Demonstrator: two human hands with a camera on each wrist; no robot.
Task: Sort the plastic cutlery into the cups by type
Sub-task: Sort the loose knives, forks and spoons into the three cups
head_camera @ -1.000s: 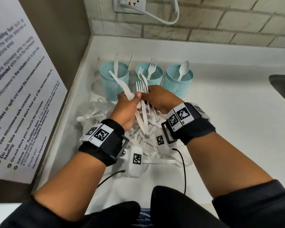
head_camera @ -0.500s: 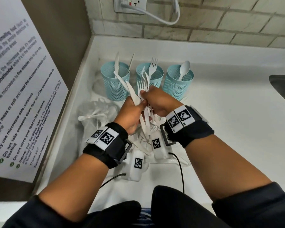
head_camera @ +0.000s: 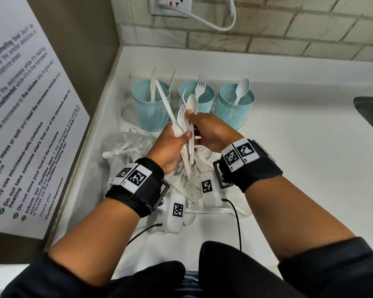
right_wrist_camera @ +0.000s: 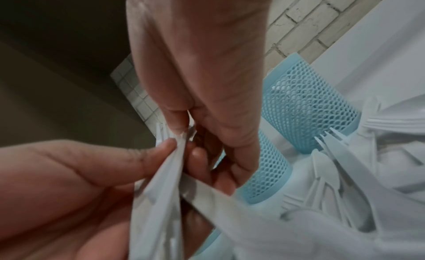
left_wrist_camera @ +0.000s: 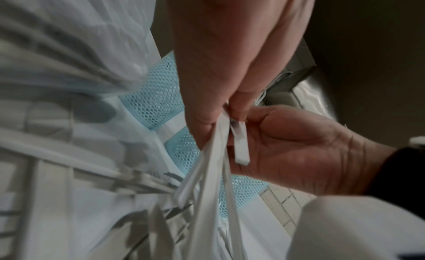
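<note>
Far left I see a sign (head_camera: pixel 24 117) on the side wall, then a clear bag (head_camera: pixel 125 147) slumped on the counter (head_camera: pixel 289 147). My left hand (head_camera: pixel 170 147) is raised over the pile (head_camera: pixel 194 168) of loose cutlery, forearm angled up and right, wrist band on. Its fingers are curled and the thumb is pressed across a bundle (head_camera: pixel 184 123) of white pieces: a knife (head_camera: pixel 163 97) slanting up-left, a fork (head_camera: pixel 181 110) and handles hanging down below the fist. The left wrist view shows those handles (left_wrist_camera: pixel 207 173) fanning down out of the fist.

My right hand (head_camera: pixel 211 132) comes in from the right, palm toward the left hand, the two hands touching. Thumb and fingertips pinch a spoon (head_camera: pixel 192 106) at the top of the bundle, bowl up. In the right wrist view the fingers (right_wrist_camera: pixel 179 122) are closed down on the bundle top; I cannot tell exactly which fingers do the pinching.

Behind the hands three blue mesh cups stand in a row: the left cup (head_camera: pixel 151 110) has knives, the middle cup (head_camera: pixel 199 100) a fork, the right cup (head_camera: pixel 235 106) a spoon. Far right is a sink (head_camera: pixel 370 112) edge.
</note>
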